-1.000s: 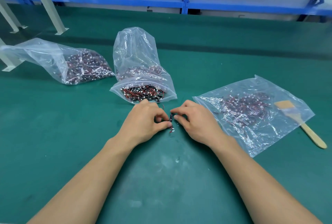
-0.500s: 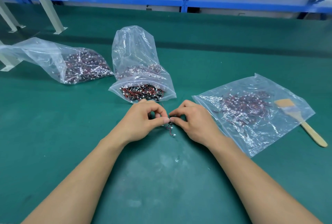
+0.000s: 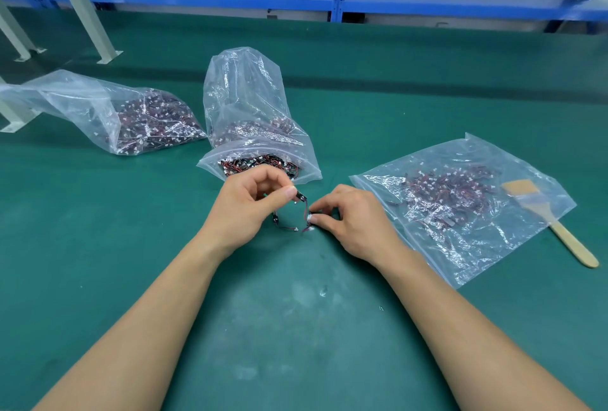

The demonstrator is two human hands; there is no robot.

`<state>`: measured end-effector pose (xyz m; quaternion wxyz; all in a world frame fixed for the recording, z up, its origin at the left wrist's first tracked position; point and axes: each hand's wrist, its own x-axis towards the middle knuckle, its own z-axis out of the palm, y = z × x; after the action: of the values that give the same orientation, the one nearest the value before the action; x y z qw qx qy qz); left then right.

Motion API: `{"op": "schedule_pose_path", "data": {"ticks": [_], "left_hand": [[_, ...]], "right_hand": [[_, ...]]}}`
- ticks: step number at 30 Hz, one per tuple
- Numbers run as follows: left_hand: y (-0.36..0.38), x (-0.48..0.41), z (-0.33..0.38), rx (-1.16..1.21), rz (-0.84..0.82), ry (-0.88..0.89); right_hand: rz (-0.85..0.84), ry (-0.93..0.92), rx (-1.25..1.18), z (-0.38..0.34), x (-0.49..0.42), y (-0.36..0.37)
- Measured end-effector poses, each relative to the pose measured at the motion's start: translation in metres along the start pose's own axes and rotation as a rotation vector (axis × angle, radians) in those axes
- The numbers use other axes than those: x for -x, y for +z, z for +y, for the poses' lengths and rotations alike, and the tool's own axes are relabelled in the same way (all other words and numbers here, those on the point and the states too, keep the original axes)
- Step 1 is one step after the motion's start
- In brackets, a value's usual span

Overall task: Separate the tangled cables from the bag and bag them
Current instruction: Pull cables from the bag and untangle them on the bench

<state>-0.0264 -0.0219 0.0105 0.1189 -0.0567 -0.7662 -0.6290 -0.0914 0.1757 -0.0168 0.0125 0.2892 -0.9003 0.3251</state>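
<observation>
You are in the separating step now. Your left hand (image 3: 250,209) pinches one dark end of a small bunch of thin red and black cables with white plugs (image 3: 304,209) between thumb and forefinger, a little above the green table mat (image 3: 296,328). Your right hand (image 3: 352,223) pinches a white plug of the same bunch, lower and close to the mat. A short piece of wire is stretched between the two hands. One more loop hangs under the left hand, down to the mat. How many cables are in the bunch I cannot tell; they are too small.

Just behind your hands lies the open clear plastic bag of tangled cables (image 3: 240,88), its mouth toward you. To your right lies a flat clear plastic bag (image 3: 460,256) with a thinner layer of cables inside. I judge that the separated ones go there. A wooden brush (image 3: 572,242) lies at its right edge.

The next move, in my judgement, is to draw the hands apart slowly and without force, because the wires are thin and a plug may catch in a loop. If it resists, pass the plug back through the loop. When one cable is free, carry it to the flat bag. I cannot tell which edge of that bag is open.
</observation>
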Motion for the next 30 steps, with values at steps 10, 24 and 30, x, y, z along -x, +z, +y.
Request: {"op": "schedule_pose_path", "data": {"ticks": [10, 24, 30], "left_hand": [[0.004, -0.002, -0.011, -0.156, 0.070, -0.083], [0.003, 0.000, -0.017, -0.598, 0.061, 0.063], [-0.012, 0.003, -0.018, -0.692, 0.072, 0.003]], "right_hand": [[0.009, -0.006, -0.008, 0.001, 0.000, 0.000], [0.015, -0.012, 0.026, -0.004, 0.002, 0.001], [0.029, -0.005, 0.013, -0.003, 0.002, 0.001]]}}
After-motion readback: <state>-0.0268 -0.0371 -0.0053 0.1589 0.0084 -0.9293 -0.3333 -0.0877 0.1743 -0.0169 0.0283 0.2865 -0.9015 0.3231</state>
